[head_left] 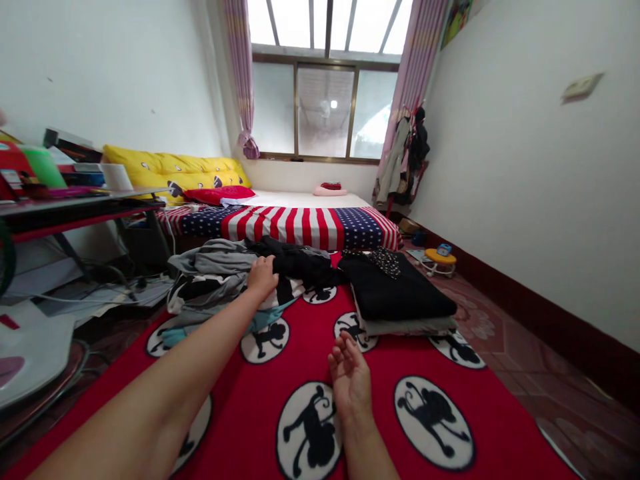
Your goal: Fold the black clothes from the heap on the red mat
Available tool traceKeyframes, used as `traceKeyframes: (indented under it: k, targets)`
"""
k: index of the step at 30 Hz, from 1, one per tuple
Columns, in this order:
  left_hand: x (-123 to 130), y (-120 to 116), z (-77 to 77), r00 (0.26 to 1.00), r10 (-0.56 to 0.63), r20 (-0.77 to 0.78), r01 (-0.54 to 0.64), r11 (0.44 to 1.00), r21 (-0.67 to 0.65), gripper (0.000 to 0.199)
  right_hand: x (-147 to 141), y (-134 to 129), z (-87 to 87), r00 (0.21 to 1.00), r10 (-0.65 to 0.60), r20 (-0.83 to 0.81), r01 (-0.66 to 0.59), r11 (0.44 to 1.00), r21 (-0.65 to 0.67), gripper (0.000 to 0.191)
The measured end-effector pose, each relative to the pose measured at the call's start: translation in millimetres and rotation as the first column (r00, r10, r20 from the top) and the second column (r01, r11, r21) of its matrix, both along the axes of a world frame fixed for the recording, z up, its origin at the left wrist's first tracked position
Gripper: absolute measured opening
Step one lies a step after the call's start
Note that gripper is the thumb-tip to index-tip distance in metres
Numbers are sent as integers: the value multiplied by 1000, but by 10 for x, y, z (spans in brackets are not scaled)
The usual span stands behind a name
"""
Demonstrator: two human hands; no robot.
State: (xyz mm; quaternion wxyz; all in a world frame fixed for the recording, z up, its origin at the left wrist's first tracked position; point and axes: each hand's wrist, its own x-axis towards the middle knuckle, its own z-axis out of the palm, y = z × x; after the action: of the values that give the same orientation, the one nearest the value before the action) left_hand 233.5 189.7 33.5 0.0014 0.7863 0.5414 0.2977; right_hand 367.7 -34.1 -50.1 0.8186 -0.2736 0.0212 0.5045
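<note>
My left hand (263, 277) reaches forward into a loose heap of clothes. Its fingers are curled at the edge of a crumpled black garment (295, 260); their tips are partly hidden in the cloth. Beside it lie a grey garment (215, 255) and, underneath, a light blue one (273, 319). Palm up over the red blanket (260, 413) with monkey prints, my right hand (350, 380) holds nothing, its fingers loosely bent and apart. To the right is a stack of folded clothes (400, 293), black on top, with a black-and-white spotted piece (383, 261) at its back.
Beyond the clothes is a bed with a stars-and-stripes cover (290, 225). A cluttered desk (85, 200) and a white chair seat (35, 347) are on the left. On the right floor stands a small yellow stool (440, 257); a clothes rack (407, 153) is in the corner.
</note>
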Motion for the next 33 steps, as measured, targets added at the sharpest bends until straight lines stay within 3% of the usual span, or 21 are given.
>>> traceKeyframes:
  k: [3,7,13,16,20,23,26,29,31,33]
  targets:
    - [-22,90,-19,998,21,-54,-23,999,-37,33,-7,6,-5,1000,-3,8,3,1000,-6,22]
    - [-78,88,0,995,23,-94,-29,997,-68,32,-12,4,8,1000,-1,26,1,1000,-1,24]
    - [-198,-182,103,995,-20,-96,16,999,-46,20,-5,-3,14,999,4,40,-3,1000,-9,24]
    - [-261,-574,85,992,-100,-82,99,995,-15,14,-4,-7,0,998,7,64,-6,1000,-5,24]
    - [-416,-1355,-90,953,-285,-100,284,959,-21,10,-16,-15,-16,993,12,114,-12,1000,-5,26]
    - [-533,-1961,-382,907,-413,-83,409,911,-62,13,-37,-19,-10,985,-13,170,12,1000,4,31]
    - [-554,-2451,-804,836,-546,-59,538,836,-110,17,-60,-21,2,955,-39,293,44,999,-10,37]
    - [-480,-2764,-1135,694,-682,-230,676,727,-119,17,-76,-22,-2,873,-28,487,61,997,-53,43]
    - [-430,-2854,-1142,582,-752,-309,752,643,-147,15,-85,-21,-15,779,-11,627,85,993,-88,44]
    - [-418,-2823,-953,542,-809,-227,796,581,-170,13,-95,-22,-27,686,2,728,105,989,-101,42]
